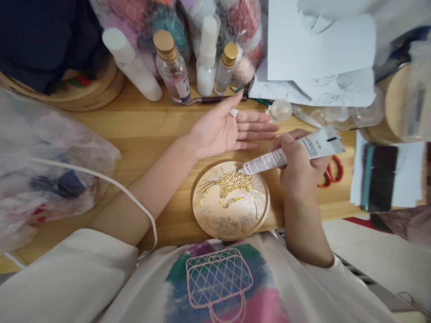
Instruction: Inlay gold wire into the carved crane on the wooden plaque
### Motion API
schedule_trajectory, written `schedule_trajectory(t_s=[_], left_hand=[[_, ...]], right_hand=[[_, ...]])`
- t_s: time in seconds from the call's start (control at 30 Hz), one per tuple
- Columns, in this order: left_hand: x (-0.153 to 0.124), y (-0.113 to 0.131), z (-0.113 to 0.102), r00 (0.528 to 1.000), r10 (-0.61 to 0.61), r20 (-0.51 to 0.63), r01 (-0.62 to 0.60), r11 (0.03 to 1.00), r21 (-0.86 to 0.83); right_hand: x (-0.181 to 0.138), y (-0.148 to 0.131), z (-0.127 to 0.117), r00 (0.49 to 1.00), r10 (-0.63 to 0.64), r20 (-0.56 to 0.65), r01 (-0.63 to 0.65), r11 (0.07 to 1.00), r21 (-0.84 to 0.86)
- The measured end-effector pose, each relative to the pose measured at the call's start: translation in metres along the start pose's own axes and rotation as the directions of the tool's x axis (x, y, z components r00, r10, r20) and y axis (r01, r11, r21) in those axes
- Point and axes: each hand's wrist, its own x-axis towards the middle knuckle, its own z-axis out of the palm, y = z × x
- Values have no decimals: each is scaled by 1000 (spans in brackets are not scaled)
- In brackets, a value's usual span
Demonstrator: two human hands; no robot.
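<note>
My left hand [224, 130] lies palm up over the table, its fingers stretched out. A small white scrap [234, 112] sits at the base of the index finger, and a tiny gold bit [260, 119] is on a finger. In my right hand [298, 163] is a white squeeze tube [269, 160], slanting down to the left. Its nozzle is at the upper part of a round fabric-covered hoop [215, 220]; whether it touches cannot be told. On the pale fabric a crane [234, 186] is partly worked in gold line, with drawn swirls below.
Bottles [173, 74], bags of coloured yarn [168, 20] and a dark-handled tool [215, 99] line the back. Papers [323, 54] lie at the back right. Orange-handled scissors [332, 172] and a phone [380, 179] are at the right. A white cable [111, 179] crosses my left forearm.
</note>
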Motion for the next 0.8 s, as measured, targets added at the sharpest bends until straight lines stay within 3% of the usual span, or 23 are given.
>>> schedule_trajectory(t_s=[0.27,0.8], left_hand=[[1,-1,-3,1000,-9,6,9,1000,-30],[1,0,-6,999,-13,36,17,993,-119]], right_hand=[[2,-1,1,998,20,-56,-22,999,-28],[-1,4,-5,999,18,37,-19,1000,16]])
